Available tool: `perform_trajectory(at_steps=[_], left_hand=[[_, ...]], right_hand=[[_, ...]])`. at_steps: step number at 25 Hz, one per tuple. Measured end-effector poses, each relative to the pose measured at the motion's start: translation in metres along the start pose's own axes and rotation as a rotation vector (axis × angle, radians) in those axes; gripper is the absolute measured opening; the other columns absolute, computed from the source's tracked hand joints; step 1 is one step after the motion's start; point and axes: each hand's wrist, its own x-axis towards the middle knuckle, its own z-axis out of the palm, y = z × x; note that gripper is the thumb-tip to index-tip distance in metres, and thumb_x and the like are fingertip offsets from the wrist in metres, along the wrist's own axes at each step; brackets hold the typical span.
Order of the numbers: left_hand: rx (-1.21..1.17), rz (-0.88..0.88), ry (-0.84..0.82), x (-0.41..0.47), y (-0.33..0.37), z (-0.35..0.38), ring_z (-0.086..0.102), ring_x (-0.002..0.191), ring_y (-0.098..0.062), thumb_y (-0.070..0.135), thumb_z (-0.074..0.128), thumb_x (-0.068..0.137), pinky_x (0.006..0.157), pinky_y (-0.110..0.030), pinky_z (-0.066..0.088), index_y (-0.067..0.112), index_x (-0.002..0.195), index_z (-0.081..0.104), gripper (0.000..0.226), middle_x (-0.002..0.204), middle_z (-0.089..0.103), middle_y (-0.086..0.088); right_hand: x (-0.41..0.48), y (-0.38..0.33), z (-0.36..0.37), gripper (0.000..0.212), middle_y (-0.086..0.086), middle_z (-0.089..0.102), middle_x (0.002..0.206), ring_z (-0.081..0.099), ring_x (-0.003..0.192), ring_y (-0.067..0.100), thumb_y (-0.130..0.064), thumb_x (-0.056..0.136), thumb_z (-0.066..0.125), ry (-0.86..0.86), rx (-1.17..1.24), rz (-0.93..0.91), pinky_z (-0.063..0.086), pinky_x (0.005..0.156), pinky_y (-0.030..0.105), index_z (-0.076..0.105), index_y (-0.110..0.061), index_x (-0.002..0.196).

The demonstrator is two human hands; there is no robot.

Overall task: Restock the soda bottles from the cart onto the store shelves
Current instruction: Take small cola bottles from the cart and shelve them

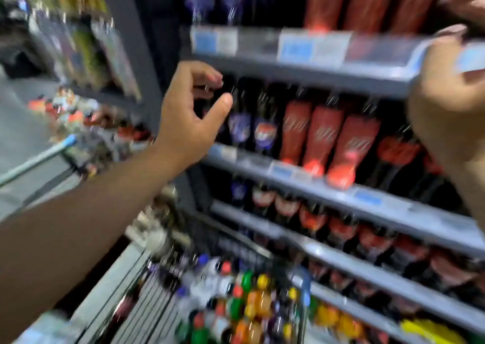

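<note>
The whole view is motion-blurred. My left hand (pixel 194 112) is raised with fingers and thumb apart, empty, right in front of the dark blue-labelled soda bottles (pixel 252 131) on the second shelf (pixel 380 199). My right hand (pixel 446 102) is at the right edge, fingers curled at the rail of the upper shelf (pixel 262 44); what it grips is hidden by blur and the frame edge. Red-labelled bottles (pixel 322 136) stand beside the blue ones. Below, the wire cart (pixel 147 304) holds several mixed bottles (pixel 244 304) with orange, green and yellow colours.
More shelves of red-labelled dark bottles (pixel 341 230) run below toward the right. A dark upright post (pixel 147 62) separates this bay from a snack rack (pixel 86 54) on the left. A cart handle (pixel 39 157) crosses at the left above grey floor.
</note>
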Motion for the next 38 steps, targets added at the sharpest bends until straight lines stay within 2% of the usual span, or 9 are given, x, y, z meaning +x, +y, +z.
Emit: perform_trajectory(at_steps=[6, 10, 13, 18, 23, 27, 30, 34, 38], left_hand=[[0.089, -0.402, -0.22, -0.196, -0.095, -0.07, 0.063, 0.081, 0.0, 0.027, 0.063, 0.09, 0.07, -0.015, 0.051, 0.036, 0.099, 0.052, 0.016, 0.092, 0.062, 0.01], [0.164, -0.761, -0.37, -0.293, -0.164, -0.1, 0.061, 0.07, -0.003, 0.045, 0.055, 0.081, 0.059, -0.034, 0.055, 0.036, 0.092, 0.051, 0.014, 0.086, 0.062, 0.013], [0.266, -0.853, -0.487, -0.333, -0.202, -0.118, 0.063, 0.067, -0.007, 0.049, 0.05, 0.081, 0.054, -0.036, 0.053, 0.041, 0.091, 0.047, 0.013, 0.083, 0.063, 0.012], [0.503, -1.084, -0.514, -0.383, -0.256, -0.148, 0.064, 0.078, -0.026, 0.031, 0.059, 0.087, 0.068, -0.044, 0.055, 0.029, 0.097, 0.049, 0.014, 0.094, 0.062, 0.004], [0.763, -1.295, -0.847, -0.457, -0.299, -0.187, 0.058, 0.112, -0.04, 0.029, 0.066, 0.092, 0.09, -0.044, 0.048, 0.007, 0.13, 0.048, 0.047, 0.127, 0.051, -0.016], [0.75, -1.441, -0.943, -0.515, -0.317, -0.195, 0.061, 0.108, -0.039, 0.021, 0.075, 0.082, 0.083, -0.042, 0.05, 0.005, 0.124, 0.05, 0.051, 0.113, 0.055, -0.016], [0.724, -1.468, -0.998, -0.543, -0.331, -0.195, 0.064, 0.101, -0.038, 0.017, 0.083, 0.07, 0.083, -0.045, 0.056, 0.006, 0.121, 0.052, 0.06, 0.11, 0.061, -0.018], [0.909, -1.387, -0.982, -0.566, -0.344, -0.182, 0.058, 0.108, -0.039, 0.032, 0.091, 0.067, 0.087, -0.046, 0.054, 0.001, 0.126, 0.048, 0.079, 0.118, 0.054, -0.02], [1.081, -1.227, -1.08, -0.573, -0.35, -0.167, 0.056, 0.115, -0.04, 0.052, 0.084, 0.071, 0.09, -0.046, 0.05, -0.004, 0.133, 0.041, 0.094, 0.129, 0.051, -0.025]], right_hand=[[-0.239, -0.16, 0.101, 0.018, 0.012, 0.067, 0.104, 0.065, 0.098, 0.024, 0.0, 0.089, 0.055, -0.134, 0.227, 0.246, 0.046, 0.085, 0.036, 0.065, -0.015, 0.089], [-0.326, -0.221, 0.169, 0.02, 0.016, 0.067, 0.093, 0.066, 0.092, 0.029, -0.001, 0.085, 0.051, -0.384, 0.239, 0.628, 0.05, 0.082, 0.033, 0.07, 0.001, 0.078], [-0.369, -0.254, 0.206, 0.013, 0.016, 0.066, 0.095, 0.066, 0.092, 0.03, 0.006, 0.082, 0.057, -0.446, 0.25, 0.746, 0.051, 0.082, 0.033, 0.07, 0.003, 0.082], [-0.408, -0.259, 0.255, 0.017, 0.005, 0.061, 0.102, 0.061, 0.098, 0.014, -0.008, 0.087, 0.055, -0.528, 0.306, 0.799, 0.051, 0.086, 0.019, 0.068, 0.0, 0.094], [-0.441, -0.246, 0.291, 0.019, 0.0, 0.057, 0.107, 0.059, 0.105, 0.021, -0.004, 0.082, 0.06, -0.707, 0.282, 0.906, 0.056, 0.088, 0.043, 0.066, -0.003, 0.1], [-0.471, -0.243, 0.309, 0.02, 0.002, 0.057, 0.103, 0.059, 0.098, 0.024, -0.013, 0.084, 0.054, -0.748, 0.258, 0.887, 0.051, 0.087, 0.031, 0.065, -0.004, 0.098], [-0.484, -0.243, 0.322, 0.022, 0.005, 0.06, 0.105, 0.06, 0.098, 0.027, -0.011, 0.08, 0.058, -0.819, 0.217, 0.885, 0.044, 0.088, 0.017, 0.067, -0.002, 0.098], [-0.496, -0.242, 0.339, 0.03, 0.009, 0.063, 0.111, 0.061, 0.107, 0.028, -0.003, 0.075, 0.06, -0.805, 0.163, 0.902, 0.051, 0.088, 0.035, 0.068, 0.0, 0.104], [-0.497, -0.239, 0.347, 0.023, 0.006, 0.061, 0.109, 0.059, 0.104, 0.021, -0.005, 0.081, 0.055, -0.695, 0.171, 0.886, 0.049, 0.088, 0.027, 0.066, -0.001, 0.101]])
